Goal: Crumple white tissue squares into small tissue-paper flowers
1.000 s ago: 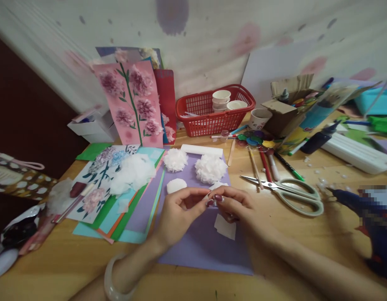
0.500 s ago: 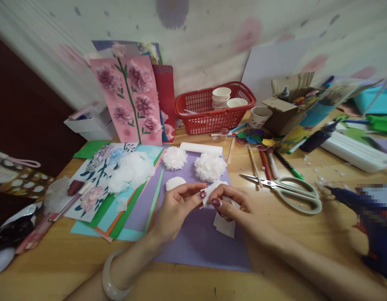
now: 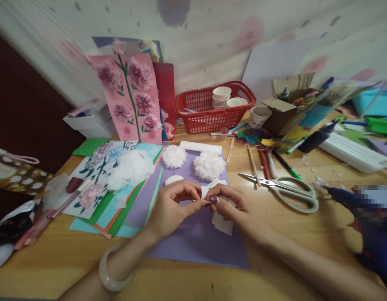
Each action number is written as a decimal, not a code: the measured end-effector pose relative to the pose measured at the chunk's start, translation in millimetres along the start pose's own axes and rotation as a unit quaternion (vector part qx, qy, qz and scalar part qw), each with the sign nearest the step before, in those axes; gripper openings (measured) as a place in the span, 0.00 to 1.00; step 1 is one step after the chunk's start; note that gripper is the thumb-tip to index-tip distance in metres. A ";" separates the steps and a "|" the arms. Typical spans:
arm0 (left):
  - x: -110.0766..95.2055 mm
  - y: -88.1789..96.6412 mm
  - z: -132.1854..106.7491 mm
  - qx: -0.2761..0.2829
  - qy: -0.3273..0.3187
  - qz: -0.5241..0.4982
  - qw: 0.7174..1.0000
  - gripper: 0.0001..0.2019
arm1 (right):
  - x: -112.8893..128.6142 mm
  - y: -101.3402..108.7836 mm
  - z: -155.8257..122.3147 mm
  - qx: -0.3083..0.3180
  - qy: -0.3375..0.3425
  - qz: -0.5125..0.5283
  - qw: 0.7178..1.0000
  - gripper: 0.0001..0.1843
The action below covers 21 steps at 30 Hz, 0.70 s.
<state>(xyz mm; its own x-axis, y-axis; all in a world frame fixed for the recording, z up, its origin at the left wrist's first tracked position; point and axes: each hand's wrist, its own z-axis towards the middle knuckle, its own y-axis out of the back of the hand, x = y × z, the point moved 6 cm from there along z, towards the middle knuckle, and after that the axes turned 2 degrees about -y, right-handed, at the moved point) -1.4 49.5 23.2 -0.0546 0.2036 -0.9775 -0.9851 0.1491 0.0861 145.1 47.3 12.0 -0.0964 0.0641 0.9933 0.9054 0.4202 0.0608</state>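
Note:
Between my fingertips is a small piece of white tissue paper (image 3: 204, 192), partly covered by them. My left hand (image 3: 177, 205) pinches it from the left, thumb and forefinger together. Pinching from the right, my right hand (image 3: 229, 201) meets it closely, the thumb against the other hand's thumb. Both hands hover over a purple sheet (image 3: 199, 246). More white paper squares (image 3: 222, 225) show under my right hand. Beyond the hands sit two fluffy white paper flowers, a smaller one (image 3: 174, 156) and a larger one (image 3: 209, 165). A white roll (image 3: 201, 147) lies behind them.
Scissors (image 3: 284, 190) lie to the right, with a blue glue gun (image 3: 369, 225) farther out. Coloured sheets (image 3: 118, 223) and a heap of white tissue (image 3: 131, 169) are at left. A red basket (image 3: 209, 121) holding cups stands at the back, beside a paper cup (image 3: 259, 118).
My hands have drawn closer, thumbs now touching. The tissue piece, spread flat before, now looks folded or gathered and shows less. The view has shifted slightly.

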 end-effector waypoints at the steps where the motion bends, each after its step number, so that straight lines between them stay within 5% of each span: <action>1: -2.6 0.4 0.2 0.003 -0.016 0.019 1.000 0.08 | 0.0 0.3 0.3 -0.002 0.003 -0.005 1.000 0.13; 15: -25.1 -6.0 -6.3 0.048 -0.145 0.208 0.966 0.08 | 2.2 -3.1 0.9 -0.001 0.009 -0.046 0.999 0.16; 21: -14.4 -4.1 -4.6 0.040 -0.050 0.095 0.993 0.07 | 4.0 -0.2 1.2 -0.010 0.028 -0.063 0.998 0.13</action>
<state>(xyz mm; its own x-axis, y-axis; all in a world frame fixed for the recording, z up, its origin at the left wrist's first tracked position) 2.6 41.4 36.0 -0.2170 0.3307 -0.9184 -0.9424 0.1742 0.2854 144.1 48.5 15.8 -0.1870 -0.0398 0.9816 0.8955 0.4038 0.1870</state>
